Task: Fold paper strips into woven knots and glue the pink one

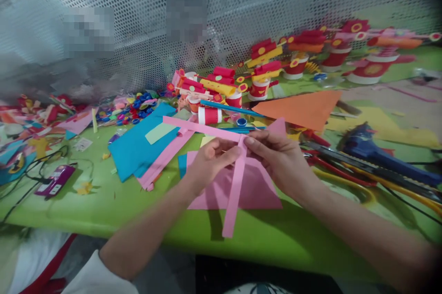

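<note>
Two narrow pink paper strips [235, 192] meet at a corner above the green table. One runs up to the left, the other hangs down toward the table's front edge. My right hand [279, 155] pinches the corner where they overlap, thumb on top. From the other side my left hand [210, 165] closes thumb and fingers on the strips just beside that corner. Below both hands lies a pink sheet [262, 188]. More pink strips [169, 160] rest to the left, partly over a blue sheet [131, 151].
At right lie a blue glue gun [383, 151], a box cutter [345, 155] and red-handled scissors [338, 172]. An orange sheet [304, 107] is behind. Several red-and-white paper-cup models [258, 89] stand along a perforated metal panel [221, 22]. A purple power strip [57, 181] sits left.
</note>
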A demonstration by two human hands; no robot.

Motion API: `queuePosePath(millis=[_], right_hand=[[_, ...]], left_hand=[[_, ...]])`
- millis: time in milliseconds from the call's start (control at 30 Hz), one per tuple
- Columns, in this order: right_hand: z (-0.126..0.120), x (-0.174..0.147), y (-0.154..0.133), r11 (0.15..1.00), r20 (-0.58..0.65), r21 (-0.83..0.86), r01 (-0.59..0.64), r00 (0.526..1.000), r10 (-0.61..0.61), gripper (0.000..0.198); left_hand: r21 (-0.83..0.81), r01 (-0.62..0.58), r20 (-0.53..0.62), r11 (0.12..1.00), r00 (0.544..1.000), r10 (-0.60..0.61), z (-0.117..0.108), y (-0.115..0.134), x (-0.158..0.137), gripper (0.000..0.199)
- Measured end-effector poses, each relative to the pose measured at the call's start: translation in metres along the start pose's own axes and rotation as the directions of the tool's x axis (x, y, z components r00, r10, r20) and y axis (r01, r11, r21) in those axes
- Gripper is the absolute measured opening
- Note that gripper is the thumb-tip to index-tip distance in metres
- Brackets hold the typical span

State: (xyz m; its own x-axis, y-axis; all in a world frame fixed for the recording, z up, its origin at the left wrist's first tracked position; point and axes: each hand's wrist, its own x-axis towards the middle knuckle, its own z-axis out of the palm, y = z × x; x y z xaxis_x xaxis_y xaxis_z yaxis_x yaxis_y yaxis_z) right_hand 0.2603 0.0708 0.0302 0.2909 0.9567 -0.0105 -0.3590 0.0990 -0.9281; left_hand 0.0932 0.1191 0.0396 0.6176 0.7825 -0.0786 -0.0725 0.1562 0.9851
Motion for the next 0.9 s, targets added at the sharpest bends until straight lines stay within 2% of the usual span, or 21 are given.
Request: queuePosePath(millis=[100, 267, 400, 533, 633, 733, 900], right_hand=[[0.006, -0.005, 0.004, 0.999, 0.041, -0.050, -0.009, 0.999, 0.011, 0.016], [0.007, -0.006, 0.010, 0.988, 0.106, -0.156, -0.022, 0.994, 0.039, 0.022], [0.001, -0.004, 0.012, 0.951, 0.190, -0.308, 0.002, 0.980, 0.059, 0.024], [-0.005, -0.001, 0.013, 0.906, 0.204, -0.415, 0.078, 0.979, 0.009, 0.024], [-0.008, 0.001, 0.013, 0.878, 0.238, -0.468, 0.101, 0.971, 0.015, 0.025], [-0.009, 0.002, 0.010, 0.831, 0.284, -0.542, 0.125, 0.958, 0.041, 0.025], [-0.008, 0.001, 0.005, 0.785, 0.288, -0.606, 0.129, 0.956, 0.065, 0.026]], left_hand=[[-0.046, -0.060, -0.047, 0.997, 0.997, 0.058, -0.005, -0.002, 0.003, 0.033], [-0.003, -0.073, -0.089, 0.997, 0.993, 0.073, -0.011, 0.000, 0.004, 0.029], [0.086, -0.078, -0.077, 0.993, 0.993, 0.084, -0.015, 0.001, 0.005, 0.019], [0.282, -0.091, -0.028, 0.955, 0.994, 0.103, -0.020, 0.001, 0.005, 0.016], [0.397, -0.065, -0.007, 0.915, 0.997, 0.074, -0.021, -0.001, 0.003, 0.016], [0.474, -0.020, 0.005, 0.880, 1.000, 0.020, -0.020, -0.002, 0.001, 0.017], [0.515, -0.026, 0.023, 0.857, 1.000, 0.017, -0.024, 0.000, 0.001, 0.022]])
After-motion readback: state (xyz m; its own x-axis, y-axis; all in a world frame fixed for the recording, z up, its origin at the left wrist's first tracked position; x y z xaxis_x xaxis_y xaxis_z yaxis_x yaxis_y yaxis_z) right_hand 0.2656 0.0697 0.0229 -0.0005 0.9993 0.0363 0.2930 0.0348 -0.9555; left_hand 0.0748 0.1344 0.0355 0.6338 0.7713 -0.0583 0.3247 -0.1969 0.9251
